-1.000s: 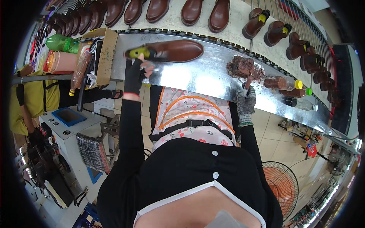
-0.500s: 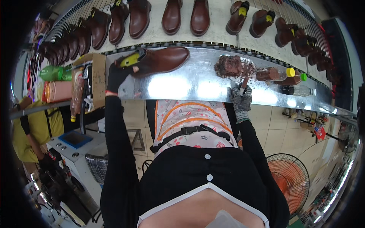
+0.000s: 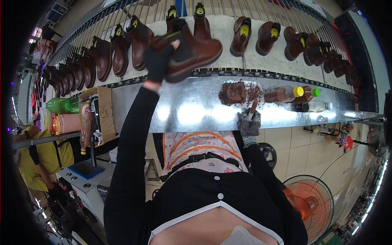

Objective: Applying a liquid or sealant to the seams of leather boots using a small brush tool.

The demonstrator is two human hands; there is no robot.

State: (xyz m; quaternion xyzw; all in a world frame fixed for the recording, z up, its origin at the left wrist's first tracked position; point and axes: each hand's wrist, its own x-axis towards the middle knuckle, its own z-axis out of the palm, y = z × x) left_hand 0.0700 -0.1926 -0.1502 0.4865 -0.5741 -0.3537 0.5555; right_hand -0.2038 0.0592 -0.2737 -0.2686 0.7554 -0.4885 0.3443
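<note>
My left hand (image 3: 157, 61), in a black glove with bare fingertips, grips a brown ankle boot (image 3: 200, 51) by its shaft. The boot is held in the air over the near edge of the conveyor, toe pointing right, in front of other boots. My right hand (image 3: 250, 124), in a grey knitted glove, is closed round a small brush-like tool (image 3: 253, 107) with a brown-stained end pointing up. Just beyond that hand lies a crumbly dark brown patch (image 3: 233, 93) on the metal ledge (image 3: 183, 110).
Brown boots (image 3: 267, 38) stand in a row along the pale conveyor (image 3: 224, 57). Right of the patch lie bottles with yellow (image 3: 299, 91), green and white caps. A cardboard box (image 3: 105, 110) and a green bottle (image 3: 61, 105) sit at left. An orange fan (image 3: 306, 202) stands lower right.
My left hand has lifted the boot off the metal ledge and carried it right and away from me, over the conveyor edge. My right hand still grips the tool near the brown patch.
</note>
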